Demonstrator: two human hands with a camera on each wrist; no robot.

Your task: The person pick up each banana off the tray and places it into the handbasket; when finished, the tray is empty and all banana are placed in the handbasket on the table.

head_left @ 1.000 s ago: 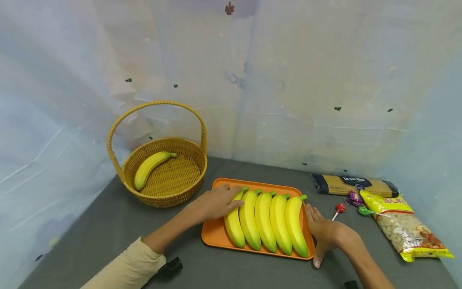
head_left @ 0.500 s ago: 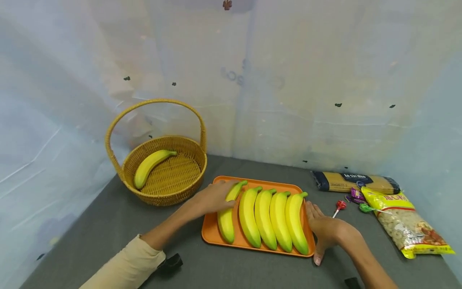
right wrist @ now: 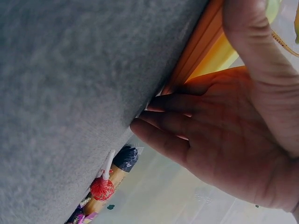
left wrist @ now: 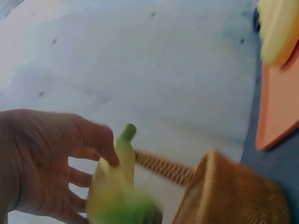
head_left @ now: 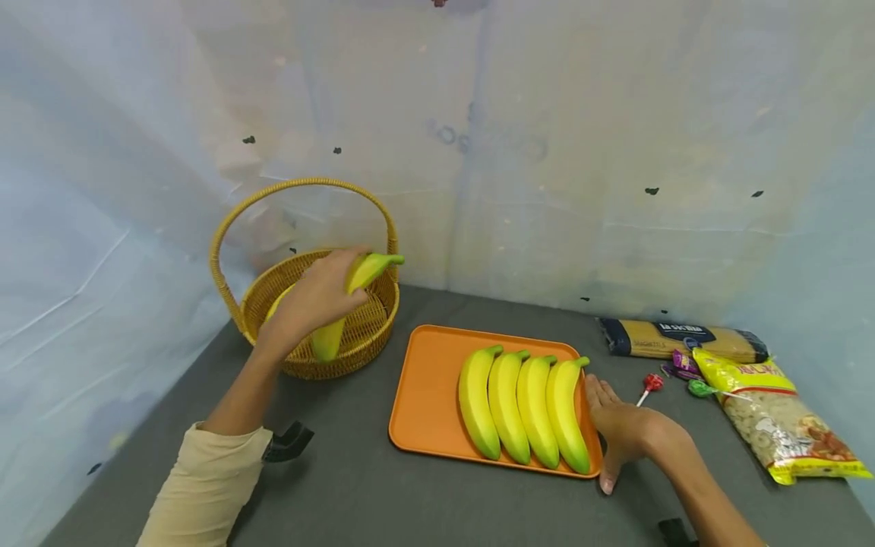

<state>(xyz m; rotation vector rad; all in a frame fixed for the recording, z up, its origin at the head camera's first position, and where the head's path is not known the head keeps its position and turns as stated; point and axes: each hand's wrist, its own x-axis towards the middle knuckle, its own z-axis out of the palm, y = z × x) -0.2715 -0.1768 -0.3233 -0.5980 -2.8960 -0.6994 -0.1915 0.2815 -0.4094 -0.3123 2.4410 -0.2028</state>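
My left hand [head_left: 320,296] grips a yellow banana [head_left: 330,340] with green ends above the wicker basket [head_left: 372,346]. In the left wrist view, thumb and fingers close around that banana [left wrist: 112,186], which is blurred. Another banana lies inside the basket, mostly hidden behind the hand. On the right half of the orange tray [head_left: 427,380], several bananas [head_left: 522,406] lie side by side. My right hand [head_left: 625,425] rests against the tray's right edge with straight fingers; in the right wrist view the palm [right wrist: 224,130] shows beside the orange rim.
Right of the tray lie a red lollipop [head_left: 652,382], a green lollipop [head_left: 700,388] and a purple-wrapped candy [head_left: 683,363]. A spaghetti pack [head_left: 683,340] and a yellow-edged food bag [head_left: 779,414] lie farther right. The basket's tall handle [head_left: 307,182] arches over it; a pale sheet [head_left: 519,152] stands behind.
My left hand has lifted the leftmost banana off the tray and carried it left and up to above the basket. The right hand stays at the tray's edge.
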